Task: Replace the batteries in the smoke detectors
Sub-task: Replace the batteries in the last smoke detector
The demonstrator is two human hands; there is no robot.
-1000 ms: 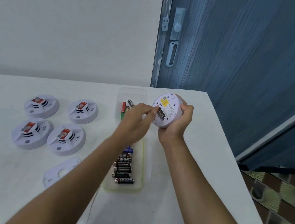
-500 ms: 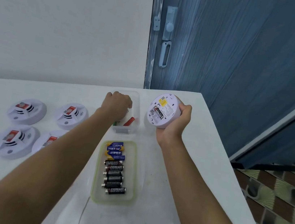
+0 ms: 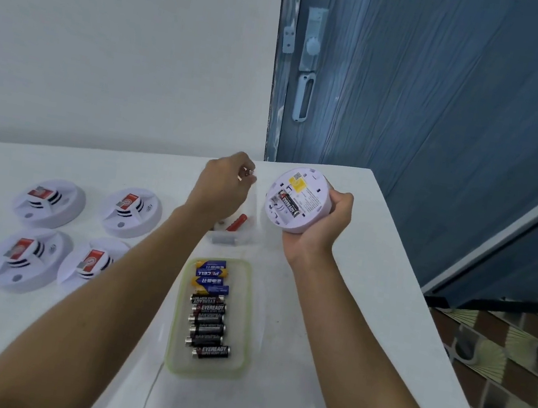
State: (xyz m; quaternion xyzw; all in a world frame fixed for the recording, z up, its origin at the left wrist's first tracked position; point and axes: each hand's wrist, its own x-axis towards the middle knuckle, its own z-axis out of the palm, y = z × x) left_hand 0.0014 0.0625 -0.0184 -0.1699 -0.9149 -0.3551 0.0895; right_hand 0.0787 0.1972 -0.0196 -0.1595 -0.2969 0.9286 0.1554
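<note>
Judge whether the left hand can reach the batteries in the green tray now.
Probably yes: the left hand hovers above the tub just beyond the tray, with nothing over the batteries. It seems to pinch a small object, which it should drop first.

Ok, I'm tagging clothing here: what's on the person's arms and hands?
Nothing worn shows. The left hand and right hand are bare, without gloves, and no watch or bracelet sits at either wrist. Both forearms are bare too, no sleeve in view.
</note>
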